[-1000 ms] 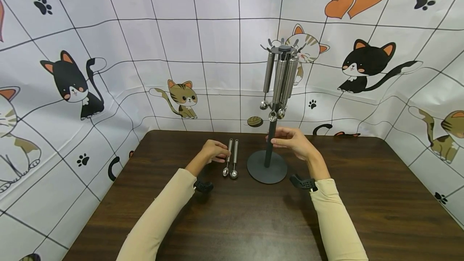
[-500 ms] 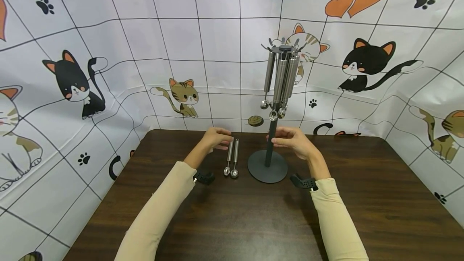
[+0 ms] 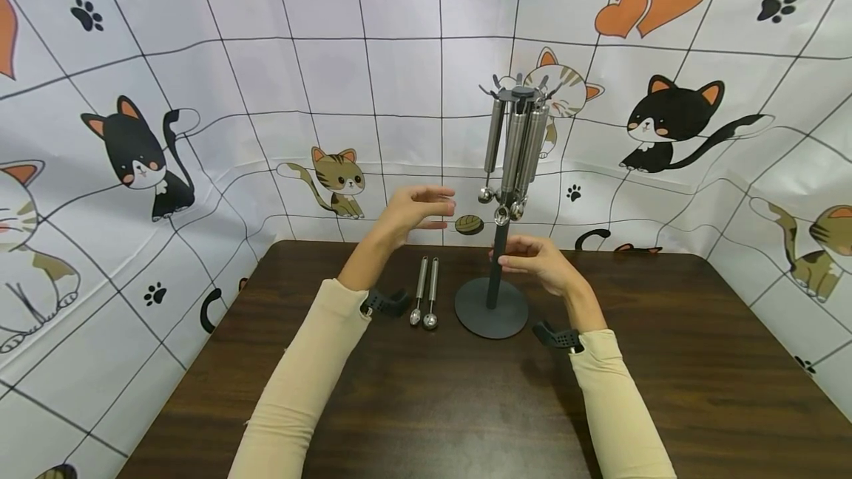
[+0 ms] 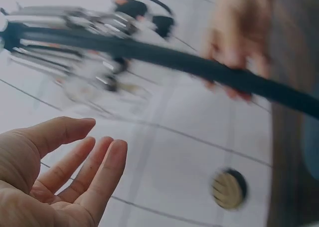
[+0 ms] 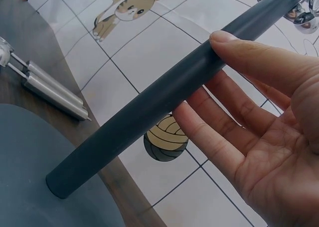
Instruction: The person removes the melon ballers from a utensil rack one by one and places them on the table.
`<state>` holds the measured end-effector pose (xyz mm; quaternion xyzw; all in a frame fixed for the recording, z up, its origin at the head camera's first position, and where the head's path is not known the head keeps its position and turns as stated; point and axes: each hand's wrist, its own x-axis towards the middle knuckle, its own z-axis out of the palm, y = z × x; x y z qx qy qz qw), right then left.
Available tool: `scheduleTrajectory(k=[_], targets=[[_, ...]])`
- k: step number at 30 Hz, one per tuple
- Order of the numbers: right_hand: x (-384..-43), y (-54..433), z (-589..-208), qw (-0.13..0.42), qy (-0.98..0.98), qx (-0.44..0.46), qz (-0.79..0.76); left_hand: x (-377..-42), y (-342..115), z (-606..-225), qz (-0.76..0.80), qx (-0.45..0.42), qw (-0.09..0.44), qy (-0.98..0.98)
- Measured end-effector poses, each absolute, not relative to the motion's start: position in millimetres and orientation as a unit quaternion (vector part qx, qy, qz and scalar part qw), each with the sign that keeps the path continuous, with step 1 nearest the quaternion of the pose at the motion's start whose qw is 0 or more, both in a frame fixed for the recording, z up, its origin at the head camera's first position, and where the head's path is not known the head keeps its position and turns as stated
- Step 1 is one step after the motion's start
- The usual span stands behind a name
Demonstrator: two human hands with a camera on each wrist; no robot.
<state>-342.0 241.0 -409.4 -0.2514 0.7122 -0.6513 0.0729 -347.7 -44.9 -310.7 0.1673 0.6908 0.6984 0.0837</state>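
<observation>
My left hand (image 3: 418, 214) is raised left of the dark utensil stand (image 3: 494, 279), its fingers extended and holding nothing. In the left wrist view the palm and spread fingers of that left hand (image 4: 70, 174) show below the stand's slanting pole (image 4: 164, 60). With thumb in front and fingers behind, my right hand (image 5: 269, 122) pinches the pole (image 5: 134, 117) above the round base (image 3: 475, 322). Several metal-handled scoops (image 3: 514, 143) hang from the hooks at the stand's top. Two small metal scoops (image 3: 433, 294) lie side by side on the table, left of the base.
The dark wooden table (image 3: 466, 405) reaches back to a white sheet (image 3: 406, 80) with cat, paw and heart prints. The stand rises upright near the table's back edge, in front of the sheet.
My left hand has risen from beside the two scoops on the table and shifted right toward the stand, its fingers opening out. My right hand stays on the pole.
</observation>
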Motion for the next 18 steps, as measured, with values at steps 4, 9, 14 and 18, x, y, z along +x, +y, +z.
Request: scheduleTrajectory(k=[4, 9, 14, 18], targets=[[-342, 240, -409, 0.078, 0.704, -0.251, -0.659, -338, -40, -287, 0.714, 0.205, 0.062, 0.666], [-344, 240, -410, 0.085, 0.7, -0.252, -0.662, -328, -34, -265, 0.715, 0.265, 0.046, 0.645], [-345, 241, -412, 0.086, 0.7, -0.26, -0.659, -322, -26, -251, 0.704, 0.307, 0.038, 0.639], [-346, 242, -412, 0.085, 0.699, -0.263, -0.66, -322, -19, -244, 0.695, 0.323, 0.039, 0.641]])
